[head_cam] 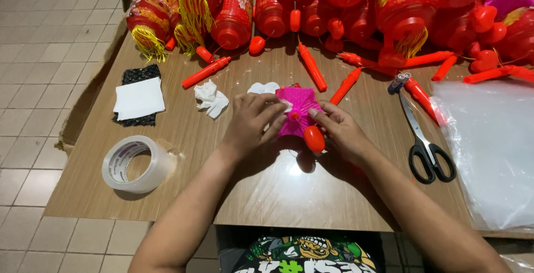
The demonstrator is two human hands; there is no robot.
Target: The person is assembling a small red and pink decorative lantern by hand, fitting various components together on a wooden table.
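A small pink folded paper lantern [299, 106] lies at the middle of the wooden table [183, 156]. My left hand [253, 123] grips its left side with the fingertips on top. On the lantern's right side, my right hand [340, 131] pinches it. A red oval bulb piece [314, 138] hangs at the lantern's near end, between my two hands.
A tape roll [136, 163] sits at near left, black mesh with a white sheet [139, 97] beyond it. Crumpled white tissue [212, 98] lies left of my hands. Scissors [424, 142] and clear plastic bags [489, 145] are at right. Red lanterns [334, 0] and red handle sticks [311, 67] crowd the far edge.
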